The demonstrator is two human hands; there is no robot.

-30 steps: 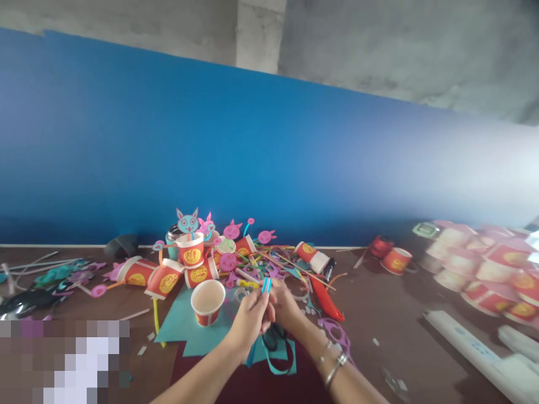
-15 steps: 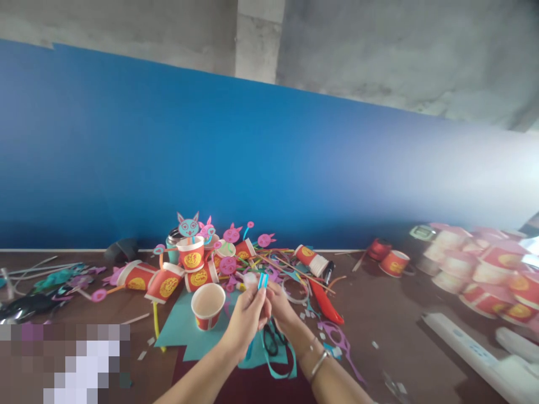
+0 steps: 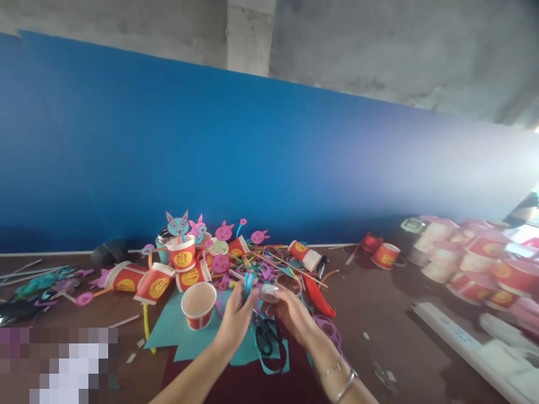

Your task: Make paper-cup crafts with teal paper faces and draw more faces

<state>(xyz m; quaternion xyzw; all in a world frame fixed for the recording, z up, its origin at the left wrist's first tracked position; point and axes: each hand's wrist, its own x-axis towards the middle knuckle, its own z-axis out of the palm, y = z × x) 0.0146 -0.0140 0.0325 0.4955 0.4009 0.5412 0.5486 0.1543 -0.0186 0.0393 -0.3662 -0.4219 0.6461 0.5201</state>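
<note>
My left hand [image 3: 236, 317] is closed around blue striped drinking straws [image 3: 249, 284], whose ends stick up past the thumb. Close beside it, my right hand [image 3: 297, 317] grips a roll of clear tape [image 3: 269, 292] at the fingertips. Below the hands, black-handled scissors [image 3: 265, 338] rest on teal paper [image 3: 166, 325]. An upright red and white paper cup [image 3: 199, 306] stands on that paper, left of my left hand. Behind are red cups [image 3: 183, 259] with straws and pink or teal animal-face cutouts [image 3: 178, 224].
A red-handled tool [image 3: 320, 297] and purple paper scraps [image 3: 327, 331] lie right of my hands. Stacked cups [image 3: 475, 252] and a white power strip [image 3: 455, 336] occupy the right side. A blue panel [image 3: 252, 151] borders the brown table [image 3: 366, 365] at the back.
My hands have moved apart. My right hand has let go of the straws and taken hold of the tape roll. The whole view has shifted slightly.
</note>
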